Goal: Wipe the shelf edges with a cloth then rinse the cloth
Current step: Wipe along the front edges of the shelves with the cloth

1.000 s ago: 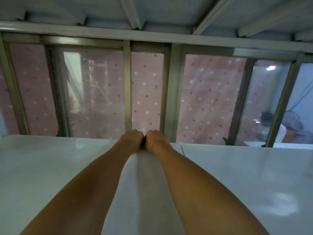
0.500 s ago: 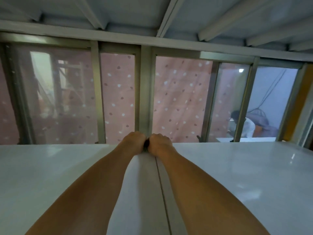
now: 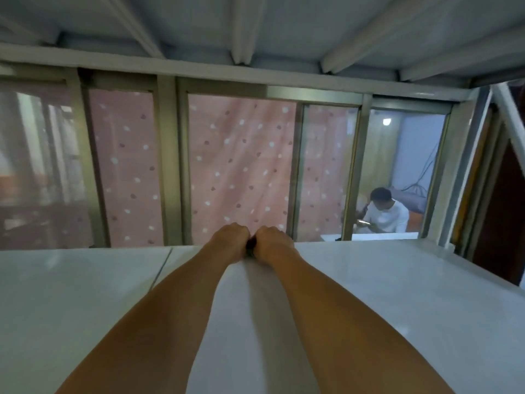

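Both my arms reach forward across a white glossy shelf top (image 3: pixel 383 294). My left hand (image 3: pixel 230 238) and my right hand (image 3: pixel 273 243) sit side by side at the shelf's far edge, fingers curled down over it. A small dark bit of cloth (image 3: pixel 250 248) shows in the gap between the two hands; most of it is hidden under them. Both hands press on it at the edge.
Beyond the edge stands a metal-framed window (image 3: pixel 170 166) with a pink dotted curtain (image 3: pixel 241 172) behind the glass. A person in white (image 3: pixel 386 214) sits past the right pane. A seam (image 3: pixel 162 265) crosses the shelf at left. The shelf's right edge (image 3: pixel 483 268) drops off.
My hands, still together on the cloth, have slid rightward along the far edge; the seam that lay under my right arm is now left of my arms.
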The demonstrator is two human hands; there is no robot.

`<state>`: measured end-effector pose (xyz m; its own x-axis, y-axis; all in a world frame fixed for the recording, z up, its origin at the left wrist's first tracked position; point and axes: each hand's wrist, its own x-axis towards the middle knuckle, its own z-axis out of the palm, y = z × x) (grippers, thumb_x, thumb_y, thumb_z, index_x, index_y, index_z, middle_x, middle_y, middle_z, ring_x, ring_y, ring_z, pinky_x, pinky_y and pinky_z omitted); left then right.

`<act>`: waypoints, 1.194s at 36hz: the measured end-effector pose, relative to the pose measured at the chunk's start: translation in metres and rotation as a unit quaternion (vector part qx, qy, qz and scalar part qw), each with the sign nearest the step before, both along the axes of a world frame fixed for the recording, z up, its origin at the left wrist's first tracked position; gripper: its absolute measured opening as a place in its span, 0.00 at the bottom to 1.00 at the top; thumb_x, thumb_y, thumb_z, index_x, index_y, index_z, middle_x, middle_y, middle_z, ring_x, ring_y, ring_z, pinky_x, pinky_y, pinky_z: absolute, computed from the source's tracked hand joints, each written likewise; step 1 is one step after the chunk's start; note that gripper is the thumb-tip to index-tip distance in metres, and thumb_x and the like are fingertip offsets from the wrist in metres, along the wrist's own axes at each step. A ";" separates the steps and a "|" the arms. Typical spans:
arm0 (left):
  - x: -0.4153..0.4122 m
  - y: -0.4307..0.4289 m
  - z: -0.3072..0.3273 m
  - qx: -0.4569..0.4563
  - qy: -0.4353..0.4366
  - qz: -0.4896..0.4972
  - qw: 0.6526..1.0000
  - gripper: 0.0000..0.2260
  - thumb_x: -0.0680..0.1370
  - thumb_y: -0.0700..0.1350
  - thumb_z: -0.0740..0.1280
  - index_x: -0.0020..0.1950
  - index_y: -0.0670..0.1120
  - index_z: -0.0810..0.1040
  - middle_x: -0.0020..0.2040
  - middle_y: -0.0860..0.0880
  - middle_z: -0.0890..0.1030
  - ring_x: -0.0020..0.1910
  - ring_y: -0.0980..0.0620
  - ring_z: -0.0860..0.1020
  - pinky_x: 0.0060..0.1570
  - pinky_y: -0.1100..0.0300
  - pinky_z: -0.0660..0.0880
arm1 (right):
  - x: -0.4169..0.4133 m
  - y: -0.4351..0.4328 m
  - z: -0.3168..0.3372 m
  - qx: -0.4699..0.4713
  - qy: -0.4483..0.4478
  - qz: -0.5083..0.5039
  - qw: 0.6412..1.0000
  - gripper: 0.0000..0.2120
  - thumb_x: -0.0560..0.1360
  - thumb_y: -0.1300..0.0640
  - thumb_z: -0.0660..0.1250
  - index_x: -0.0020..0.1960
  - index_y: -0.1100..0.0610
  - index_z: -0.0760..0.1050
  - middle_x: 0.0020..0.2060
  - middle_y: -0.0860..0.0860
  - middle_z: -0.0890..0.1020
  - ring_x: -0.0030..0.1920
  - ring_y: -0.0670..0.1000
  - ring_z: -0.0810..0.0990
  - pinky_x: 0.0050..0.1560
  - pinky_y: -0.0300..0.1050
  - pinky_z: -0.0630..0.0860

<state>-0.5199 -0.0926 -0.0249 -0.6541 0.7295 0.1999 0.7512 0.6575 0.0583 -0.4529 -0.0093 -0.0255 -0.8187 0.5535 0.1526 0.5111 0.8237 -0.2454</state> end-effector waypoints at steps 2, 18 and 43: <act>0.016 0.028 -0.001 0.005 -0.007 0.001 1.000 0.11 0.76 0.43 0.66 0.55 0.43 0.83 0.53 0.42 0.81 0.49 0.43 0.80 0.50 0.53 0.78 | 0.013 0.031 -0.002 -0.005 0.004 -0.004 1.000 0.11 0.76 0.51 0.66 0.54 0.54 0.80 0.51 0.54 0.82 0.51 0.57 0.82 0.54 0.51 0.78; 0.147 0.259 0.016 0.023 -0.014 -0.057 0.998 0.10 0.77 0.42 0.64 0.52 0.39 0.81 0.52 0.38 0.80 0.49 0.39 0.79 0.44 0.53 0.73 | 0.146 0.263 0.006 -0.002 0.020 -0.027 0.999 0.17 0.77 0.55 0.64 0.65 0.57 0.76 0.61 0.56 0.79 0.62 0.58 0.79 0.58 0.52 0.75; 0.264 0.366 0.013 0.067 -0.031 -0.165 0.984 0.10 0.73 0.38 0.65 0.53 0.40 0.80 0.55 0.39 0.80 0.53 0.39 0.79 0.51 0.50 0.77 | 0.278 0.352 0.010 0.119 0.009 -0.074 0.990 0.14 0.79 0.58 0.62 0.63 0.59 0.76 0.60 0.57 0.79 0.60 0.59 0.79 0.57 0.49 0.75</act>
